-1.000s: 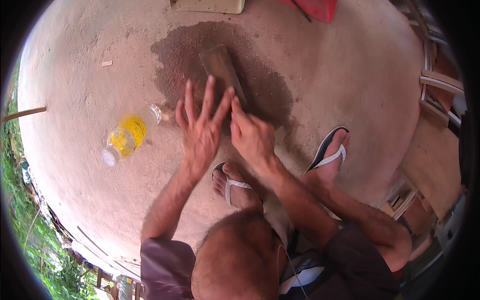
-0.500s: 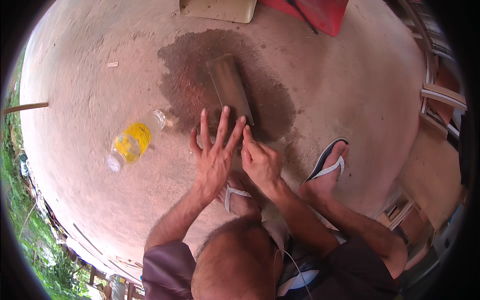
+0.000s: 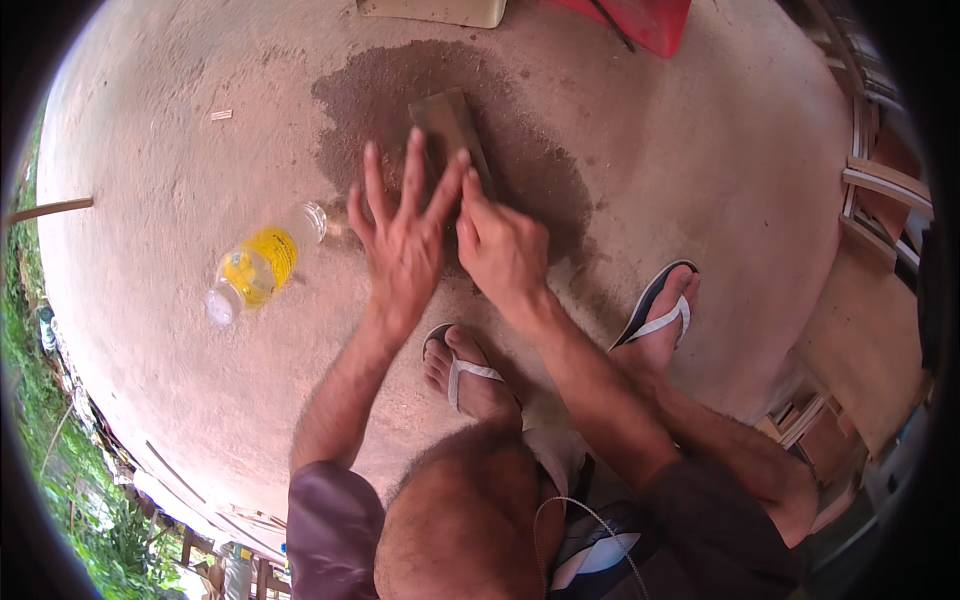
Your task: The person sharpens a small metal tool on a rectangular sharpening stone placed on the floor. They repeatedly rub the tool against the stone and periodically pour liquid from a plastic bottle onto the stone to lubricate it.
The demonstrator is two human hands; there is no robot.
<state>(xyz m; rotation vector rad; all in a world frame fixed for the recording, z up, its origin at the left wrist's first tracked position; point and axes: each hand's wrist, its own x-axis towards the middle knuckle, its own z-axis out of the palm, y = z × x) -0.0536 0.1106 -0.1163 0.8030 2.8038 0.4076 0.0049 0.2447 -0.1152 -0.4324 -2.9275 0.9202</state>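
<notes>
A flat rectangular block like a sharpening stone lies on a dark wet patch of the floor. Over its near end is my left hand, palm down with the fingers spread; some fingertips reach over the block. My right hand is curled close beside it, its index finger pointing forward and meeting the left fingers. Whatever the right hand grips is hidden by its own fingers. Both hands cover the near part of the block.
A clear plastic bottle with a yellow label lies on its side at the left. Beige and red dustpan-like pieces sit at the far edge. My sandalled feet are close by; wooden boards stand at the right.
Both hands have slid forward together along the block, away from me, and now cover more of it. The view has shifted slightly.
</notes>
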